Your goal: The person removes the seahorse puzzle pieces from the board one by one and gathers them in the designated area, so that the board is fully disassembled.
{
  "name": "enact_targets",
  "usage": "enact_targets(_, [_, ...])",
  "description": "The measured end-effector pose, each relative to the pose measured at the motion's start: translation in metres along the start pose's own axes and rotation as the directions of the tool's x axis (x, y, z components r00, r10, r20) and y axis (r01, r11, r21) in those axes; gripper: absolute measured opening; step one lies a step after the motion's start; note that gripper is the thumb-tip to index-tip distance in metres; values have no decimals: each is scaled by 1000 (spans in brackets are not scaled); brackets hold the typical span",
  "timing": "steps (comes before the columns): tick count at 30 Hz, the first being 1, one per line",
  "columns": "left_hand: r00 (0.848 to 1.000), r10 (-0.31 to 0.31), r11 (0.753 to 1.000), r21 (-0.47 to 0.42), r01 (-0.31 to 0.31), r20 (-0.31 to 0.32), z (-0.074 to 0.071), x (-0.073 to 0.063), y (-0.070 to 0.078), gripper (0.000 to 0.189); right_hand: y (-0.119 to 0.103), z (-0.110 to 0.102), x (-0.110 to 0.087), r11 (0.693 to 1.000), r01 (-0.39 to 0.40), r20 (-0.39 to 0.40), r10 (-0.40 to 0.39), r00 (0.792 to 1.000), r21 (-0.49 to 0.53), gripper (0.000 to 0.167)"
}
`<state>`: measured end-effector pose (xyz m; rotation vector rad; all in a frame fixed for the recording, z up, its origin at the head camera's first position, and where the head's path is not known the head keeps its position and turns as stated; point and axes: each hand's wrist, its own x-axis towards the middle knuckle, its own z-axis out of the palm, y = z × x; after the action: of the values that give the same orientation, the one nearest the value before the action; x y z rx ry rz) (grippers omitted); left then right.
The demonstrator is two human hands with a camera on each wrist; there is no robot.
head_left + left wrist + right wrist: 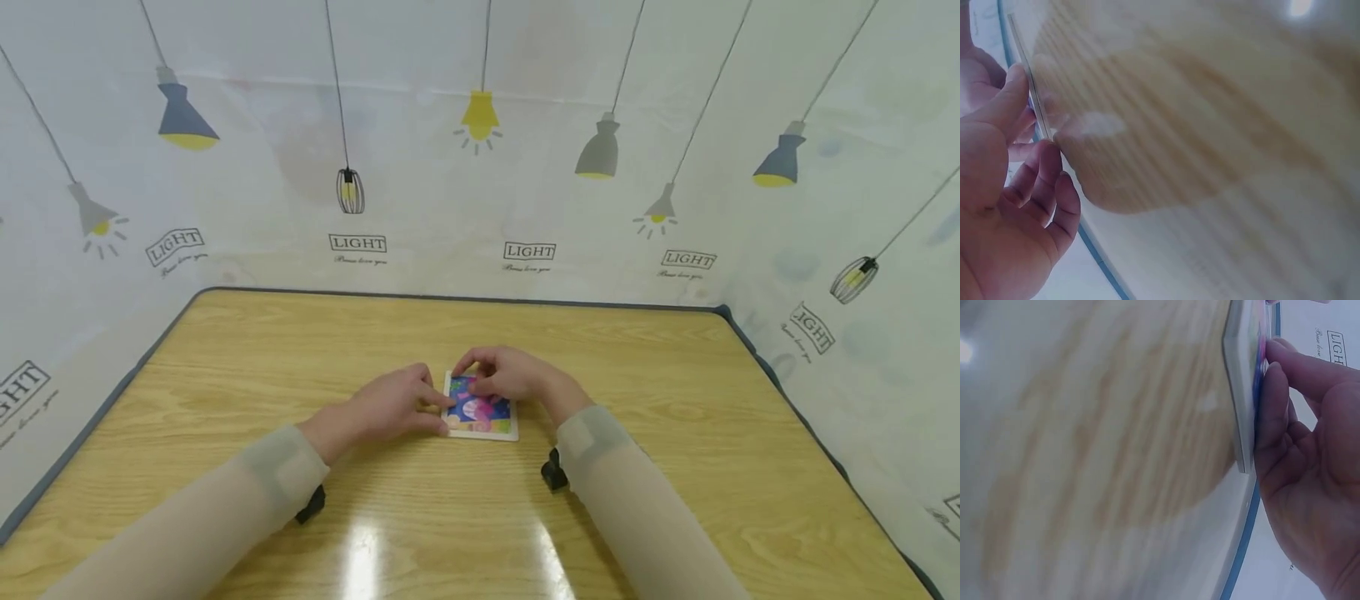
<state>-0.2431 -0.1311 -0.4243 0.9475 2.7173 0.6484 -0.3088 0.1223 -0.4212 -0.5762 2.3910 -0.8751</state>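
Note:
A small, flat picture board (480, 423) with a pale frame lies on the table, its picture bright blue, pink and yellow. My left hand (397, 404) holds its left side, the thumb at the near corner and a fingertip on the frame. Seen edge-on in the left wrist view, the board's rim (1038, 103) runs between thumb and curled fingers. From the far right, my right hand (510, 373) reaches over the picture with bent fingers. Its thumb and forefinger meet the picture's surface in the right wrist view; I cannot tell whether they pinch a loose piece.
A glossy wood-grain table (315, 333) with a dark edge spreads around the board. Behind it and at both sides stands a pale wall covering (420, 183) printed with hanging lamps. Black wrist devices (553, 471) show under the sleeves.

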Motion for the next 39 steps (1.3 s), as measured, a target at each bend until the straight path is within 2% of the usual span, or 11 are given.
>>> enact_targets(4, [1000,1,1000,2,-1,-7,4,1,1,46,3,-2,-1,1000,19,10,-19,1000,4,25])
enact_targets(12, [1000,-22,1000,-7,23,14,8,4,8,44,1,-11,-8,996,26,6,-25,1000,-80,24])
enact_targets(18, [999,-44,999,-5,44,14,6,6,12,44,2,-13,-10,997,34,27,-33,999,-64,27])
enact_targets(24, [997,-73,997,-31,74,22,4,5,10,43,2,-10,-9,999,20,46,-18,999,-40,30])
enact_targets(39, [998,-54,998,-44,55,12,4,4,7,42,1,-8,-5,999,15,72,-12,997,-45,34])
